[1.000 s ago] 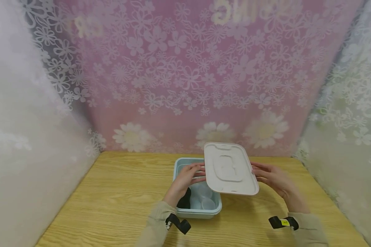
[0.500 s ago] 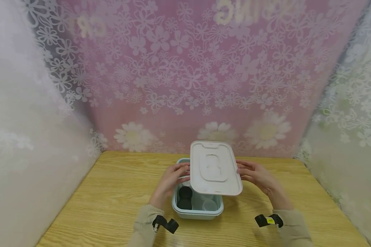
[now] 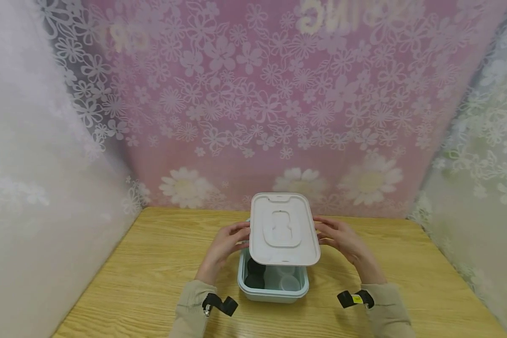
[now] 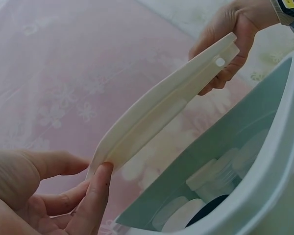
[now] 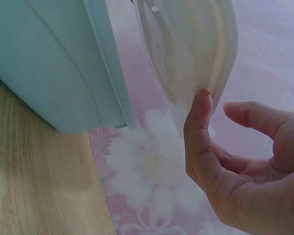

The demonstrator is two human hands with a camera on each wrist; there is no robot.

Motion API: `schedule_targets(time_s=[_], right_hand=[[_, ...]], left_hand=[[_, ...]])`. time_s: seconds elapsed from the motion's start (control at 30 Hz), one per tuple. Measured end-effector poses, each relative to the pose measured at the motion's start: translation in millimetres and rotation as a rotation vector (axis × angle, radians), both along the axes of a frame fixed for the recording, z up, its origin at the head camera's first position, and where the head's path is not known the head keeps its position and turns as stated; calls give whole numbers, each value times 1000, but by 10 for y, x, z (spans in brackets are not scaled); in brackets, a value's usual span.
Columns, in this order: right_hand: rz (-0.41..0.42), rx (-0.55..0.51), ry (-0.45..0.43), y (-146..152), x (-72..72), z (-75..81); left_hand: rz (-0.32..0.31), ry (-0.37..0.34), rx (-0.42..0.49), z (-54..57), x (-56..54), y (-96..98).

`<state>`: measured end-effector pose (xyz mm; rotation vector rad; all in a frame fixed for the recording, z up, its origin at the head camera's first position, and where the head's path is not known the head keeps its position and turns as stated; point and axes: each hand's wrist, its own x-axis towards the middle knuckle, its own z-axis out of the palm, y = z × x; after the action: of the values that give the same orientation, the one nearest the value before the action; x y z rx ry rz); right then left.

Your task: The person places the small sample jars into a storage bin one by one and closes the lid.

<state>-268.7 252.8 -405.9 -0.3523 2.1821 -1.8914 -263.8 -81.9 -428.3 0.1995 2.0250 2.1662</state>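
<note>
A white rectangular lid (image 3: pixel 283 256) hangs over a light blue plastic box (image 3: pixel 274 296), apart from its rim and covering its far part in the head view. My left hand (image 3: pixel 223 246) pinches the lid's left edge between thumb and fingers. On the opposite edge my right hand (image 3: pixel 345 244) holds the lid, with fingertips (image 5: pixel 202 100) against its underside and the thumb near the edge. Inside the box are black round items (image 3: pixel 255 276) on the left and translucent round containers (image 3: pixel 289 283) on the right. The lid hides the remaining contents.
The box stands on a wood-grain table (image 3: pixel 169 263). A pink flowered sheet (image 3: pixel 219 141) rises behind the table, with pale sheets at both sides. Black straps (image 3: pixel 219 304) circle the sleeves at the wrists.
Both hands have carried the lid leftward, from the box's right side to above it. The box has stayed in place on the table.
</note>
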Motion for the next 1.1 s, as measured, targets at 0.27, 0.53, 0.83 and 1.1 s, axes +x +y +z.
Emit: schedule_targets(time_s=[0.27, 0.53, 0.83, 1.1], right_hand=[[-48, -10, -8, -27, -10, 5], [-82, -34, 93, -68, -2, 27], [-154, -31, 167, -148, 20, 40], [-175, -66, 225, -189, 35, 62]], left_hand=[[19, -10, -16, 12, -10, -3], [55, 12, -3, 40, -30, 16], [121, 30, -5, 75, -26, 20], [148, 63, 11, 106, -13, 20]])
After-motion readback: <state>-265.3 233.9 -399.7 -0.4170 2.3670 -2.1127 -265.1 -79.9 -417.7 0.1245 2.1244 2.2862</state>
